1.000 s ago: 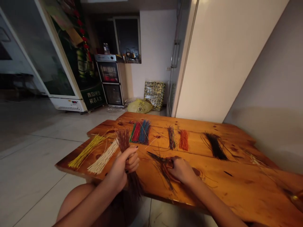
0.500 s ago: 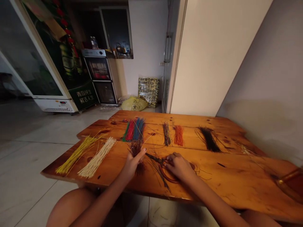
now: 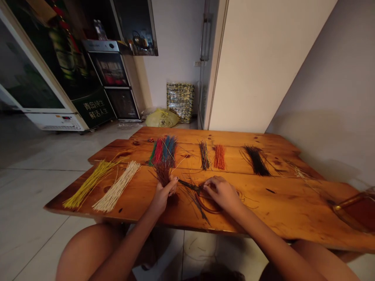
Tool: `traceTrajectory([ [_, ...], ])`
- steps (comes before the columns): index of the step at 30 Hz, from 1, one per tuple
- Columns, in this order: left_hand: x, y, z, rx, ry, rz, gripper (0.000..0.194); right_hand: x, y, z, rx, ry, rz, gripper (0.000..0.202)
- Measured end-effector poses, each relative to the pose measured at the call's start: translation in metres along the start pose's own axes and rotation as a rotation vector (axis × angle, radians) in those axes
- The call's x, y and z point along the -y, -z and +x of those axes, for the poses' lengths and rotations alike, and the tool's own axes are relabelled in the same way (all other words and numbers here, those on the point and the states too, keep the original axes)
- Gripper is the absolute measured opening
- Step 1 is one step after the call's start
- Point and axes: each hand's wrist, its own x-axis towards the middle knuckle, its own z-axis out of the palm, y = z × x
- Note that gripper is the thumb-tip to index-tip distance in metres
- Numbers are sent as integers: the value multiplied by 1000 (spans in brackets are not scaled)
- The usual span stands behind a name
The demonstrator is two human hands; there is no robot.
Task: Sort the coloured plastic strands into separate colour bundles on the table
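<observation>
A dark brown bundle of thin strands (image 3: 162, 172) stands upright in my left hand (image 3: 164, 192), whose fingers wrap round its lower part. To its right, my right hand (image 3: 222, 192) is closed at the black scissors (image 3: 191, 185); what its fingertips pinch is too small to make out. The scissors' blades point left towards my left hand, and their looped handles lie partly under my right hand. Loose dark strands (image 3: 201, 207) lie on the table beneath the blades.
On the wooden table (image 3: 254, 207) lie yellow strands (image 3: 89, 184), cream strands (image 3: 117, 187), a green, red and blue group (image 3: 164, 150), mixed dark strands (image 3: 204, 155), orange strands (image 3: 219, 157) and a black bundle (image 3: 258, 160). A brown object (image 3: 357, 210) is at the right edge.
The view has tilted down slightly, so the table appears higher. My left hand has raised the brown bundle a little and turned it. My right hand stays by the scissors.
</observation>
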Motion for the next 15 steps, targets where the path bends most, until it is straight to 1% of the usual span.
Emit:
traceTrajectory([
  [4,4,-2,2,-32,25,-37,42,-2,2,1,-30,14,21,18],
  [7,0,-7,1,-46,49,-81,48,1,0,1,-47,44,85,16],
  [10,-13,-14,-1,-33,87,-148,52,11,-5,-3,-38,97,241,13],
  [12,-24,-21,-3,-19,123,-275,52,21,-10,-7,-12,133,372,15],
  [15,-39,-32,-5,-25,157,-497,50,35,-20,-12,70,156,544,33],
])
